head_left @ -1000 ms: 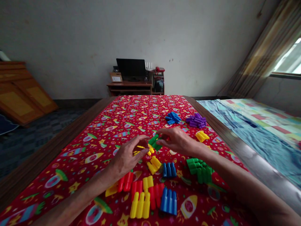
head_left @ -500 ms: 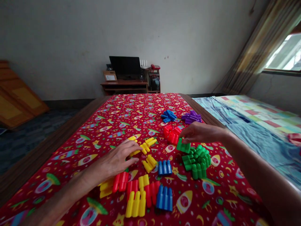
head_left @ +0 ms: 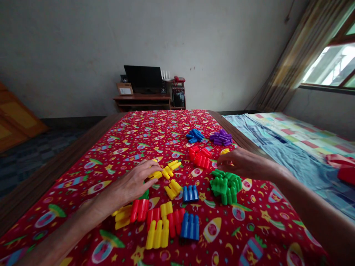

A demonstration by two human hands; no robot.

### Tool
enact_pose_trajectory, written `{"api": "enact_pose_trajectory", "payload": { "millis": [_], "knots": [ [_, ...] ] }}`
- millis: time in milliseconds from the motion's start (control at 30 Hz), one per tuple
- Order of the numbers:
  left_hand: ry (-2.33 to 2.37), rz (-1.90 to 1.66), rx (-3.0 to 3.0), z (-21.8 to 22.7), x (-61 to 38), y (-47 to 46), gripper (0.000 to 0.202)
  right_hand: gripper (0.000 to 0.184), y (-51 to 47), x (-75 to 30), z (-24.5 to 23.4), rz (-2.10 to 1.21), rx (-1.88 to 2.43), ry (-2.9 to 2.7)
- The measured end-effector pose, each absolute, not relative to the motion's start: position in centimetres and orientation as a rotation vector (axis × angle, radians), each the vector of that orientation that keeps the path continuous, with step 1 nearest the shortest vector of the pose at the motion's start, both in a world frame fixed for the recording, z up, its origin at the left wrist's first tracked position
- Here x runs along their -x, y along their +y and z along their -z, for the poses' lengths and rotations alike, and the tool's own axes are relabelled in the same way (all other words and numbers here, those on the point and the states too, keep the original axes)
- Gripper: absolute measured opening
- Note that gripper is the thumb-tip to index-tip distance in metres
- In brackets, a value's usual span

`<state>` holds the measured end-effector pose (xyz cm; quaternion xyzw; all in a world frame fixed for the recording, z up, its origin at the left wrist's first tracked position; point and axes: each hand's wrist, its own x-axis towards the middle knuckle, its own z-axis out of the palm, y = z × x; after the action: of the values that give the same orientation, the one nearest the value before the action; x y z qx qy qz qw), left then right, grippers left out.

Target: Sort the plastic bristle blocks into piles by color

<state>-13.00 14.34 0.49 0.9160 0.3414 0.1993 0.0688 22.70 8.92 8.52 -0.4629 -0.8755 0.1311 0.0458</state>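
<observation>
My left hand [head_left: 138,180] is stretched over the yellow toy blocks [head_left: 173,166], thumb and fingers apart. One yellow block [head_left: 156,175] shows between its thumb and index finger, partly covered. A green block [head_left: 144,194] peeks out under that hand. My right hand [head_left: 244,162] hovers just above the far side of the pile of green blocks [head_left: 226,186], its fingers curved with a gap to the thumb. I see nothing held in it. Nearer to me lie red blocks [head_left: 139,210], more yellow blocks [head_left: 157,234] and blue blocks [head_left: 190,226].
Farther off lie piles of red blocks [head_left: 200,157], blue blocks [head_left: 195,136] and purple blocks [head_left: 221,137]. A red patterned cloth [head_left: 133,144] covers the table. A bed [head_left: 277,136] adjoins on the right. A desk with a monitor [head_left: 143,78] stands at the wall.
My right hand has let go of a green block, which now lies on the green pile. My left hand has stayed over the yellow blocks. The view has shifted slightly.
</observation>
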Motion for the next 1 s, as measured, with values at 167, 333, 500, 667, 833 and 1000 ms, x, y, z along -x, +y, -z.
{"api": "enact_pose_trajectory", "payload": {
  "millis": [167, 333, 500, 667, 833, 1000],
  "knots": [
    [1.15, -0.518, -2.768, 1.0, 14.2, 15.0, 0.036, 0.021, 9.1, -18.9, -8.3, -0.388, 1.109, -2.663],
    [1.085, -0.597, -2.822, 2.7, 14.3, 15.5, 0.034, 0.018, 11.8, -14.0, -5.1, -0.197, 0.979, -2.729],
    [1.068, -0.596, -2.824, 2.6, 14.1, 15.5, 0.035, 0.031, 15.0, -10.9, -2.1, -0.031, 1.031, -2.88],
    [1.132, -0.569, -2.836, 2.3, 14.0, 15.4, 0.038, 0.023, 14.9, -10.7, -3.2, 0.081, 1.215, -2.877],
    [1.254, -0.604, -2.77, 2.1, 13.5, 15.4, 0.037, 0.02, 14.5, -15.9, -6.5, -0.031, 1.367, -2.509],
    [1.341, -0.66, -2.664, 1.5, 12.8, 15.2, 0.043, 0.027, 16.0, -23.8, -8.2, -0.227, 1.706, -2.258]
  ]
}}
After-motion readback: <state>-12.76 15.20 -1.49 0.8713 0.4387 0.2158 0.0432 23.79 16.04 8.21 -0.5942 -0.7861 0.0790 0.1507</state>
